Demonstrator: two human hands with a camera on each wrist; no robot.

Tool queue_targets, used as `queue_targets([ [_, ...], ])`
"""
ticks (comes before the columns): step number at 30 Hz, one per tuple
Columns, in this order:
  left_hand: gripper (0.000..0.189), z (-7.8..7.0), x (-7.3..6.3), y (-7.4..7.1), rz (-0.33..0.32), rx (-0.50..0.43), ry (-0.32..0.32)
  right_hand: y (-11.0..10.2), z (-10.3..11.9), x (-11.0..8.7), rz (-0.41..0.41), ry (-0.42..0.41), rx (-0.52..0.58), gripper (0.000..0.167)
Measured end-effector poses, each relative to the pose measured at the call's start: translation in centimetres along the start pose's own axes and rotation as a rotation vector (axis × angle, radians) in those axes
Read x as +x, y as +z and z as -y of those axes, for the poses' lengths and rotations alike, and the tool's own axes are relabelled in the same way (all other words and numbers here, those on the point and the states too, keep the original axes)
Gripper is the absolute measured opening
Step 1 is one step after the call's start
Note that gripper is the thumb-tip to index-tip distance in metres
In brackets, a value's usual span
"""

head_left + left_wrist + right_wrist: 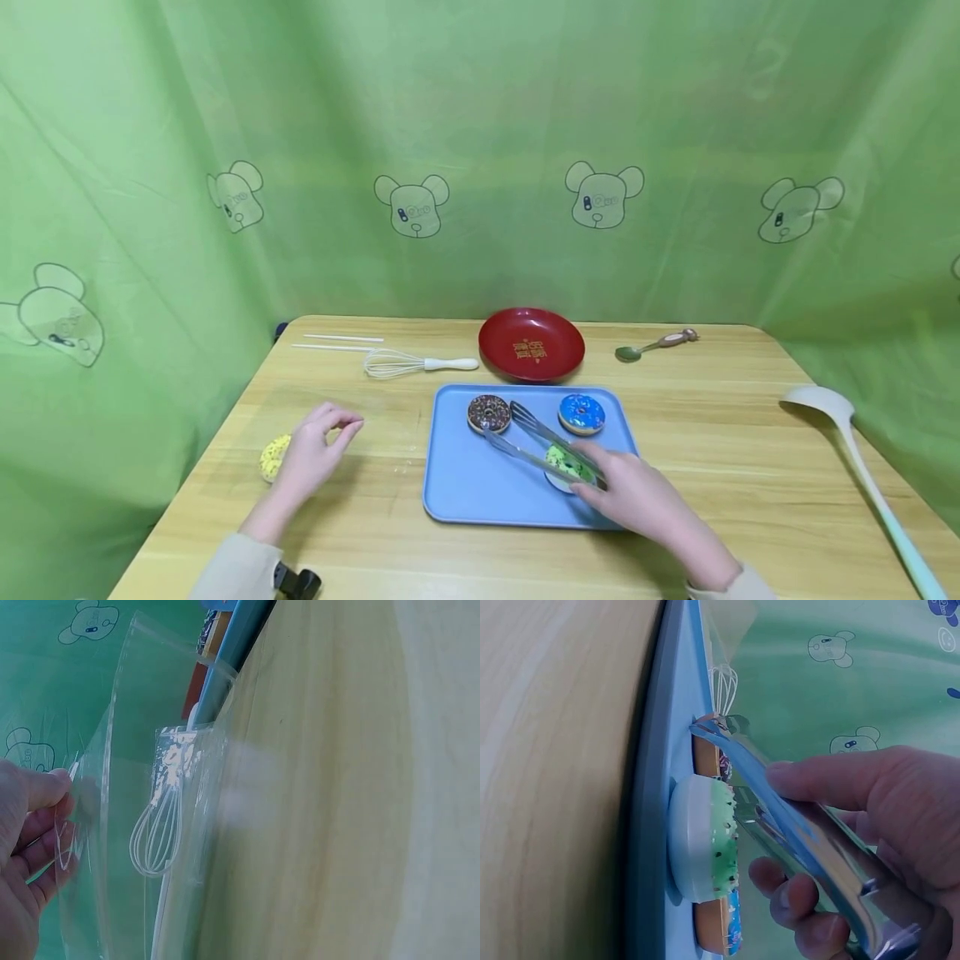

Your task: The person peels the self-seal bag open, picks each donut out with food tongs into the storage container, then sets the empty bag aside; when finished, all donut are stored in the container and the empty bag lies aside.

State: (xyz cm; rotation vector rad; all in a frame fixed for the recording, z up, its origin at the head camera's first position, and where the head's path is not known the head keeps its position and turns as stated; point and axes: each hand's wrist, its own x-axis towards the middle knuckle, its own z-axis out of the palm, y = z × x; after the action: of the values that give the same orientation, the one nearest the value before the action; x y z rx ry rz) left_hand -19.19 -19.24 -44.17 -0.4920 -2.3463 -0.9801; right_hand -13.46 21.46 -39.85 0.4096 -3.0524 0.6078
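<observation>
My left hand (313, 450) pinches the edge of a clear plastic bag (174, 754), which stands partly raised in the left wrist view. Beside that hand lies a yellow doughnut (273, 458), partly hidden by it; whether the doughnut is inside the bag I cannot tell. In my right hand (637, 493) I hold metal tongs (754, 780) over a blue tray (480, 492). Their spread tips lie by a chocolate doughnut (488, 413), one on its right side and one at its near edge. Beneath the tongs sits a green doughnut (558, 457); a blue doughnut (582, 414) lies behind it.
Behind the tray is a red plate (517, 346). A whisk (450, 364) and two white chopsticks (337, 337) lie at the back left. On the right are a small spoon (628, 354) and a long ladle (862, 467). Green curtains (487, 100) surround the table.
</observation>
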Motion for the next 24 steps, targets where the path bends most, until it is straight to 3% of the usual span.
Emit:
queue_targets([
  [5,0.009,0.0,-0.1,-0.1,0.004,0.002,-0.01,-0.7,0.2,-0.4,-0.004,0.001,0.003,0.05],
  [10,0.008,-0.1,-0.1,-0.2,0.015,-0.003,-0.025,-0.8,0.6,-0.7,-0.02,-0.024,0.079,0.049],
  [14,0.009,-0.1,-0.1,-0.3,0.016,-0.008,-0.022,0.2,1.6,-0.5,0.001,-0.094,0.139,0.048],
  [24,0.01,-0.2,0.1,-0.1,0.004,-0.002,0.008,3.3,5.4,1.9,0.054,-0.264,0.141,0.049],
])
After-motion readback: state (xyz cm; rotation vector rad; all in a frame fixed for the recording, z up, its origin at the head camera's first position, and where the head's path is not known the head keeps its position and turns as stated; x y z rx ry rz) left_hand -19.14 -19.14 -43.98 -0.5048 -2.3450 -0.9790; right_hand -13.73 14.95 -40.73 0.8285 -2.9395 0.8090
